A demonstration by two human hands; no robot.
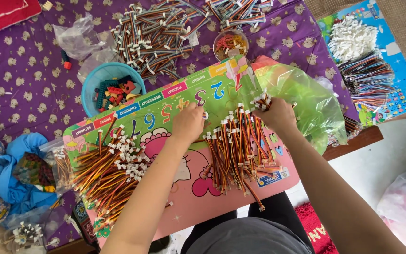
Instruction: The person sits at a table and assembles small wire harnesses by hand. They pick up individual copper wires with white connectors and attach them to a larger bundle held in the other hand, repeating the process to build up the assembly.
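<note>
Pink board [198, 197]: sorted wire bundle [238, 150] laid below right hand [276, 115], clenched on wire connectors [261, 100]; left hand [187, 123] pinches one connector [205, 115]; loose pile [109, 171] left unsorted.

Plastic and cloth on the work surface

Glossy printed lap board [184, 188], plastic-coated wire leads [236, 146], crinkly green plastic bag [306, 99], smooth blue plastic bowl [95, 80], matt purple printed cloth [19, 80].

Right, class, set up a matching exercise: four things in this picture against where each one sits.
Things:
1. blue bowl
2. green bag
3. clear cup
4. blue cloth

Places:
A. far left, at the edge
B. above the pink board, holding small wires
C. right of the right hand
D. upper left of the board, holding coloured blocks

Pairs: 1-D, 2-C, 3-B, 4-A
</note>
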